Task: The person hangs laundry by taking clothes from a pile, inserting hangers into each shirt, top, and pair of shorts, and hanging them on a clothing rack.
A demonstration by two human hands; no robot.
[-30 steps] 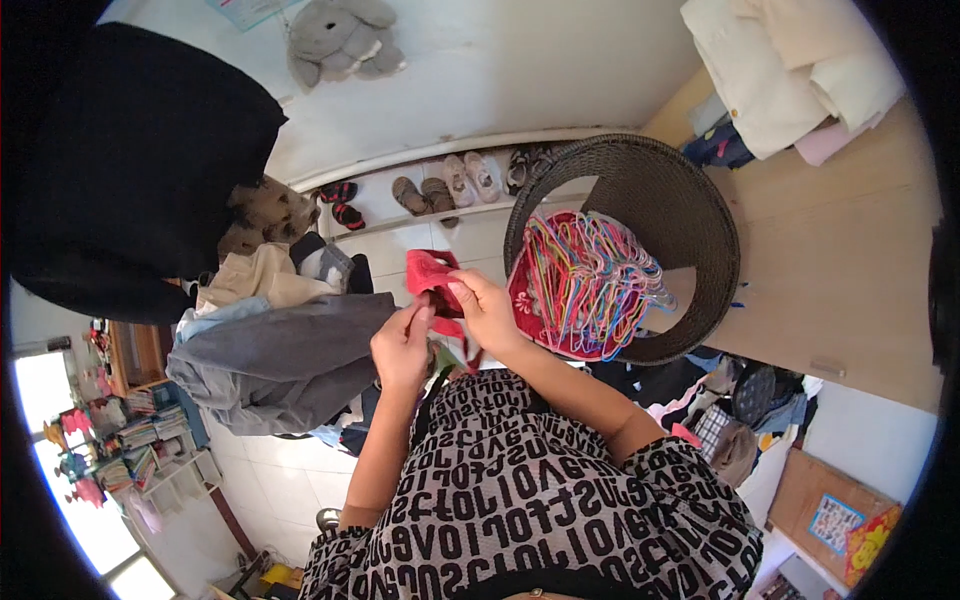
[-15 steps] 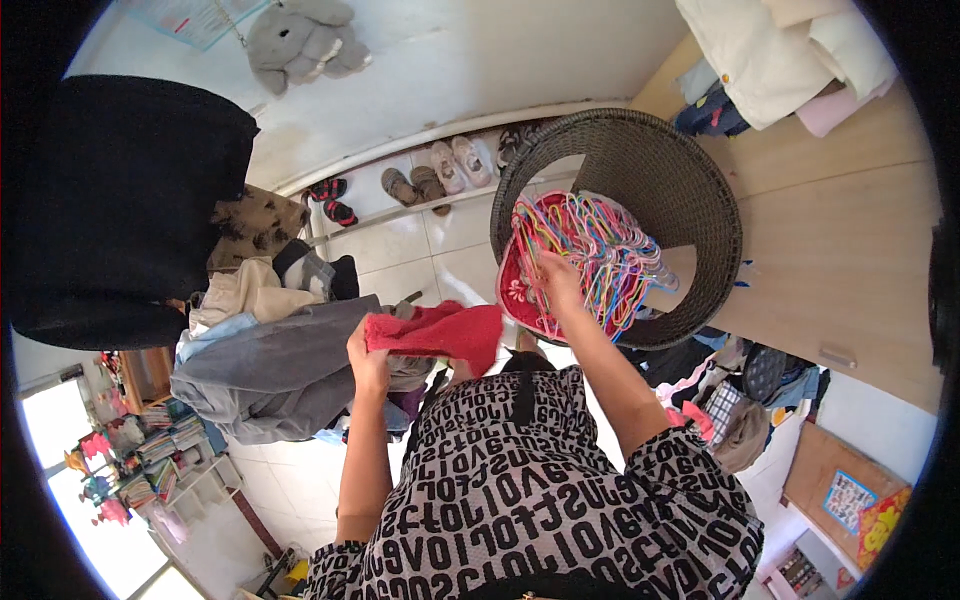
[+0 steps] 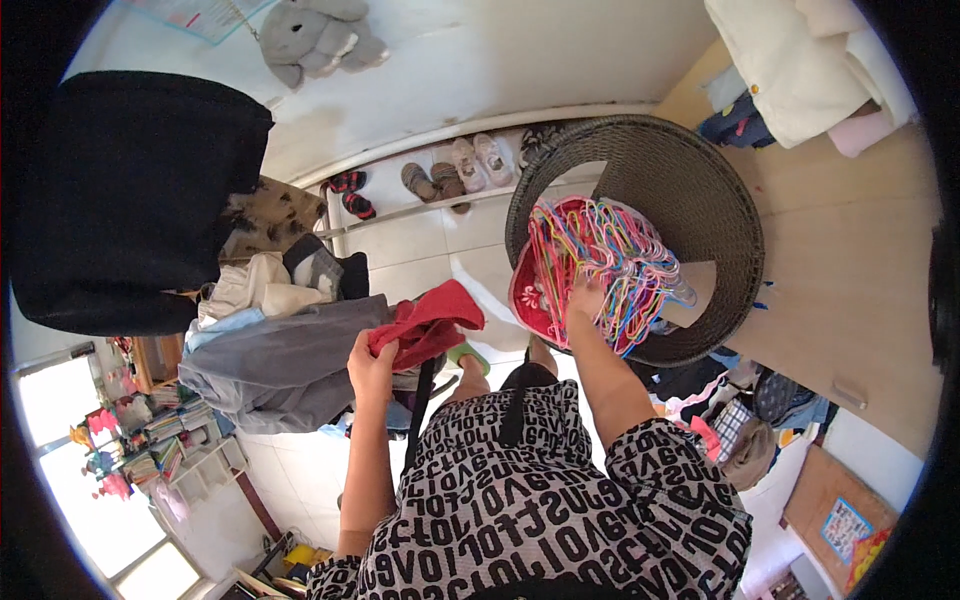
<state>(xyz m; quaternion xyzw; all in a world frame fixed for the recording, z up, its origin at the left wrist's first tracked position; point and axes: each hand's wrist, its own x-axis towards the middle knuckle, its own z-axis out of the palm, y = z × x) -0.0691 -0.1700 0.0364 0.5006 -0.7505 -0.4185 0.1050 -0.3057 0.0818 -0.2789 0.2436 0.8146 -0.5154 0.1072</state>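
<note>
Head view: the left hand (image 3: 371, 369) has its grip clamped on red cloth (image 3: 432, 322) extending rightward toward clustered hangers (image 3: 632, 262), the nearer right hand (image 3: 586, 299) at them, closure indeterminable.

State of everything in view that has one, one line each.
Left hand: closed on red cloth
Right hand: at coloured hangers, grip unclear
Red cloth: held at one end, unfolded
Coloured hangers: heaped together
Wicker armchair: upright, loaded with hangers
Grey garment: rumpled, unfolded
Plush toy: hung up
White shoes: side by side
</note>
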